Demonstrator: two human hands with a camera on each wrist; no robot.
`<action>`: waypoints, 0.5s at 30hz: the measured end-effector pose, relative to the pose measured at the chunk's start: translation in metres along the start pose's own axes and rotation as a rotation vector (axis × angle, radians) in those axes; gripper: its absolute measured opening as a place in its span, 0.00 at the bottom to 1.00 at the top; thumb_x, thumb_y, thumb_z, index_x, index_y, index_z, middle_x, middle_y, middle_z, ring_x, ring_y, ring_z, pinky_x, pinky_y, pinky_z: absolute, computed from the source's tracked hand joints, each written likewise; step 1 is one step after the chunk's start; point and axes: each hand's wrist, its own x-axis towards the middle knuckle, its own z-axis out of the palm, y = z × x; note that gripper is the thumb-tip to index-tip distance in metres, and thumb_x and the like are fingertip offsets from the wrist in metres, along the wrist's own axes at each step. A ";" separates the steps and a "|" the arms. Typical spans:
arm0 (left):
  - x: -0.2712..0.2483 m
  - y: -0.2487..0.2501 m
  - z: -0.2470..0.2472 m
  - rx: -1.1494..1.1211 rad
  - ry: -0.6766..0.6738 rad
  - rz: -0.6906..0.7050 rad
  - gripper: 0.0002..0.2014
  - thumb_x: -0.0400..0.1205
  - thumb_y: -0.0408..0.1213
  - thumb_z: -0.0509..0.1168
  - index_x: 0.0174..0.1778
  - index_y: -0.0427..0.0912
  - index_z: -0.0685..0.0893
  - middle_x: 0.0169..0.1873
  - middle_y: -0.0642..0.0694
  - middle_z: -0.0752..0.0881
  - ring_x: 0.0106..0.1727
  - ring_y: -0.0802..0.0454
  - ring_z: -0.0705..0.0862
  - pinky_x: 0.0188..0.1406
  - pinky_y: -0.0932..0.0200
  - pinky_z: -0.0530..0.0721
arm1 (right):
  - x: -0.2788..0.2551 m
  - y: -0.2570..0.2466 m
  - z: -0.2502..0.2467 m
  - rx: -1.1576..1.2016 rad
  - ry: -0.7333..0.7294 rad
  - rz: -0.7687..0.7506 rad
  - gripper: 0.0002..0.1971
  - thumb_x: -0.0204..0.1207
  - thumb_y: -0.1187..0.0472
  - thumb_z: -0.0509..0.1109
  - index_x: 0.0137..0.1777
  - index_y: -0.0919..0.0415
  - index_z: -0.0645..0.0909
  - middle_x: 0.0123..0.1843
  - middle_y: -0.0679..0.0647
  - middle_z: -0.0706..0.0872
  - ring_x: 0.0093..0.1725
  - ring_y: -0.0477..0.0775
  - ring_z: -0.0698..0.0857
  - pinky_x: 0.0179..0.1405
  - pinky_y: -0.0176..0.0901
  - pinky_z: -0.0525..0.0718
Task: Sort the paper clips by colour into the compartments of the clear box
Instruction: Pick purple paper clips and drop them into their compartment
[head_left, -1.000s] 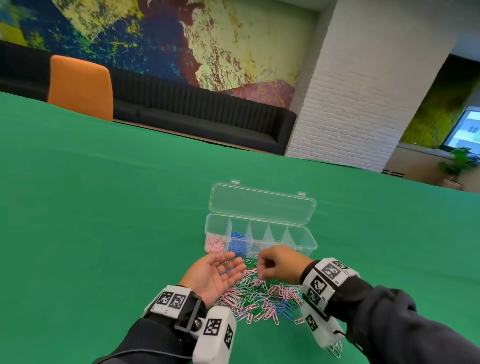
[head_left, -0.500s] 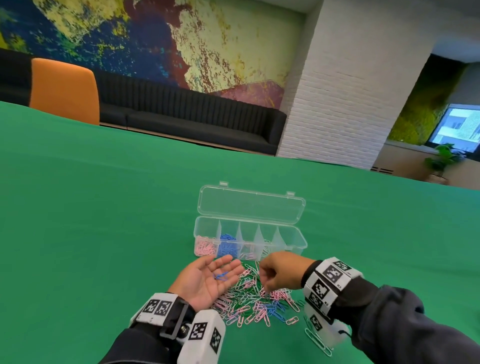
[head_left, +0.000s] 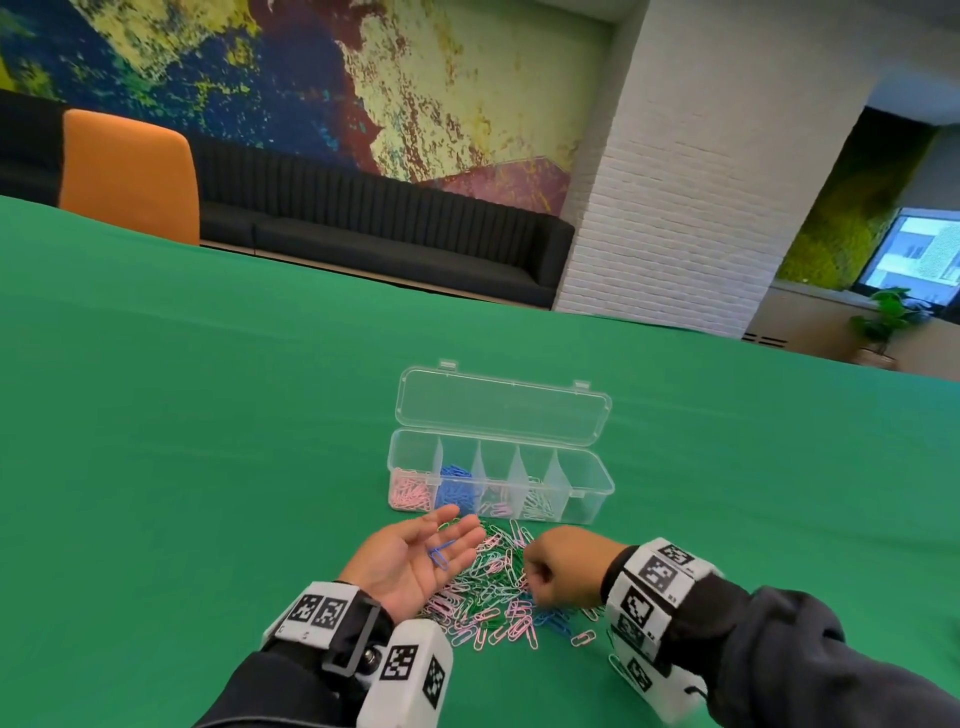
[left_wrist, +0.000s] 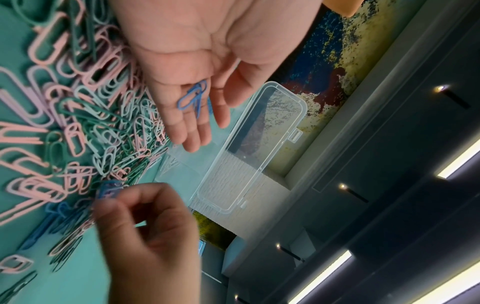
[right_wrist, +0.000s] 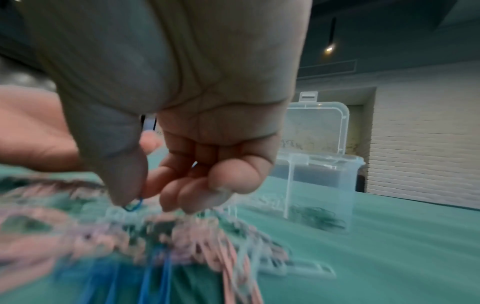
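My left hand (head_left: 415, 558) lies palm up beside the pile, fingers straight, with blue paper clips (head_left: 441, 553) resting loose on them; the left wrist view shows the same blue clips (left_wrist: 193, 96). My right hand (head_left: 537, 577) hovers over the mixed pile of pink, green, pale and blue clips (head_left: 493, 603). In the right wrist view, its thumb and forefinger pinch a blue clip (right_wrist: 133, 205). The clear box (head_left: 589, 501) stands just beyond, lid (head_left: 498, 405) up. Pink clips (head_left: 410, 491) fill its leftmost compartment and blue clips (head_left: 457, 486) the one beside it.
The green tablecloth (head_left: 208, 441) spreads wide on all sides. A few stray clips (head_left: 582, 638) lie at the pile's near right edge. An orange chair (head_left: 130, 176) and a black sofa (head_left: 389, 234) stand past the far edge.
My right hand has dropped lower onto the pile and a little toward me. The left hand stays palm up with the blue clips on it.
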 end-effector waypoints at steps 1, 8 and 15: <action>0.000 -0.001 0.000 0.013 -0.004 -0.021 0.12 0.83 0.28 0.52 0.52 0.30 0.79 0.46 0.27 0.87 0.40 0.35 0.90 0.35 0.45 0.88 | -0.001 -0.002 -0.006 0.044 0.045 -0.012 0.08 0.76 0.66 0.63 0.37 0.56 0.74 0.34 0.47 0.76 0.39 0.48 0.76 0.44 0.39 0.82; 0.001 -0.008 0.003 0.050 -0.046 -0.146 0.20 0.85 0.42 0.52 0.52 0.26 0.79 0.50 0.24 0.85 0.43 0.33 0.89 0.35 0.45 0.88 | -0.009 -0.005 -0.037 0.247 0.198 -0.106 0.12 0.74 0.64 0.70 0.36 0.47 0.74 0.32 0.40 0.77 0.32 0.37 0.75 0.34 0.25 0.72; 0.003 -0.006 0.000 -0.033 -0.040 -0.107 0.21 0.86 0.41 0.50 0.52 0.25 0.79 0.49 0.24 0.85 0.42 0.32 0.89 0.34 0.41 0.88 | -0.011 0.004 0.008 -0.036 -0.015 -0.036 0.06 0.73 0.65 0.68 0.49 0.57 0.81 0.31 0.40 0.72 0.41 0.49 0.75 0.35 0.35 0.70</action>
